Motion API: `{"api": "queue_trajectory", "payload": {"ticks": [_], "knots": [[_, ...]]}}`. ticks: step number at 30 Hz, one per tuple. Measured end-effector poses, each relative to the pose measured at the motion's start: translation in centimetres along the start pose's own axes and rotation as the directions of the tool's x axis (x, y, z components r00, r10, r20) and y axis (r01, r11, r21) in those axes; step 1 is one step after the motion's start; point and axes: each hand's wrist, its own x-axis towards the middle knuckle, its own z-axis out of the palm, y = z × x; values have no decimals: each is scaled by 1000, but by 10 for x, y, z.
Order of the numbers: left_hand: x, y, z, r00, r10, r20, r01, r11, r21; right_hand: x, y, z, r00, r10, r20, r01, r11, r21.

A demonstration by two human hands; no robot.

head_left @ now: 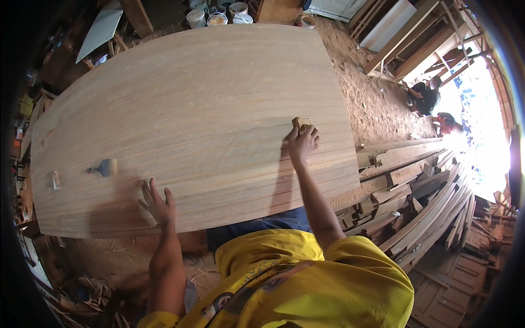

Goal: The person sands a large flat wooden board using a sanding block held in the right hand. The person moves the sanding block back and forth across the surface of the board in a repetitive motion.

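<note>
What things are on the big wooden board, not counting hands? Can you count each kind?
Block under the right hand's fingers: block, right hand: 1
Brush: 1
Small pale piece, too small to name: 1
Total: 3

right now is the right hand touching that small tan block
Touching: the head view shows the right hand closed over the near side of the tan block.
</note>
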Motion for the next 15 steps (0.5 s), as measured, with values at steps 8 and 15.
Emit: {"api": "queue_trajectory", "payload": {"ticks": [8, 15], "knots": [[2, 3, -3, 1000, -25, 15, 25, 1000, -4, -66, -79, 41, 938, -339, 69, 326, 932, 156], [-5, -3, -1, 1000, -11, -15, 10, 1000, -18, -109, -8, -17, 706, -621, 342, 622, 774, 122]]}}
